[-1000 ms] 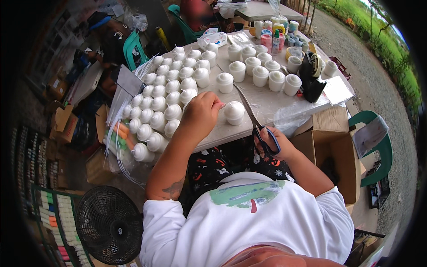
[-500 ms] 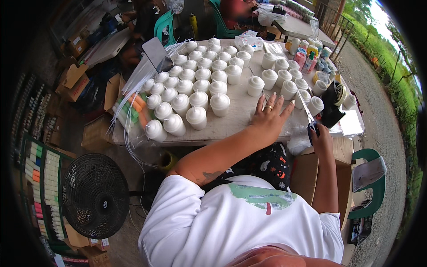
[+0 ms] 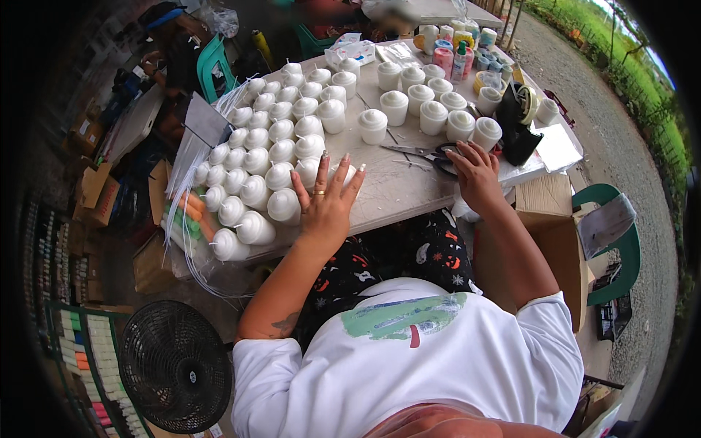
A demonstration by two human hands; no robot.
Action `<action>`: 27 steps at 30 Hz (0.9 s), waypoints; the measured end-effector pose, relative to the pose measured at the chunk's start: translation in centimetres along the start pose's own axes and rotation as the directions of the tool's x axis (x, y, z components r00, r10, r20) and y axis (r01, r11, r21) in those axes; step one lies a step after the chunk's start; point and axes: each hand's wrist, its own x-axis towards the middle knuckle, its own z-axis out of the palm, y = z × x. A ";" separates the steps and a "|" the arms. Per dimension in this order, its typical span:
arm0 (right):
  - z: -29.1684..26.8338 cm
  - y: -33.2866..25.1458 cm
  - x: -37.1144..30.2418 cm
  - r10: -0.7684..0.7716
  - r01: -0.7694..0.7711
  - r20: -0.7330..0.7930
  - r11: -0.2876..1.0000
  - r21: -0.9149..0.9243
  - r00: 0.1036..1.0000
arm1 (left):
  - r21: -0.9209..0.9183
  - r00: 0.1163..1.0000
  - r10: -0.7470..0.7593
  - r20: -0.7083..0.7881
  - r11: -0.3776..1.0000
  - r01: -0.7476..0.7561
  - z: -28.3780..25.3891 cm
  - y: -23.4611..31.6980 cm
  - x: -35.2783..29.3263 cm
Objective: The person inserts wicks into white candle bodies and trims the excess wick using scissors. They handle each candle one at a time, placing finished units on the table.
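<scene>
My left hand [image 3: 326,208] lies with fingers spread at the near right corner of a large group of white candles [image 3: 255,190], partly covering one or two of them. Thin wicks stick up from many of these candles. My right hand [image 3: 476,175] rests near the table's front edge, its fingers extended loosely over the handles of a pair of scissors [image 3: 422,152]. The scissors lie flat with their blades pointing left. Behind them stands a smaller group of white candles [image 3: 433,117] with domed tops; no wicks show on these.
Long white strands [image 3: 177,212] and wrapped coloured sticks [image 3: 193,215] lie at the table's left edge, near a grey panel [image 3: 207,120]. A black tape dispenser [image 3: 518,124], bottles and jars stand at right. A cardboard box [image 3: 544,197] and black fan [image 3: 175,365] flank me.
My left hand has moved left to the large candle group. The scissors, upright in my right hand before, now lie on the table; that hand has moved left. The view has shifted.
</scene>
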 end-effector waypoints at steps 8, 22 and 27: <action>-4.1 -0.9 -6.1 0.104 -0.108 0.044 0.991 0.080 0.994 | -0.240 0.997 -0.041 -0.066 0.970 0.024 1.5 0.1 1.2; -3.3 -2.5 -7.4 -0.040 -0.134 0.747 0.976 0.172 0.664 | -0.396 0.972 0.091 0.216 0.918 0.002 4.3 5.9 3.8; -4.6 -0.6 -6.0 0.235 -0.393 0.425 0.857 0.335 0.874 | -0.139 0.823 -0.074 0.564 0.974 0.182 4.3 9.6 8.7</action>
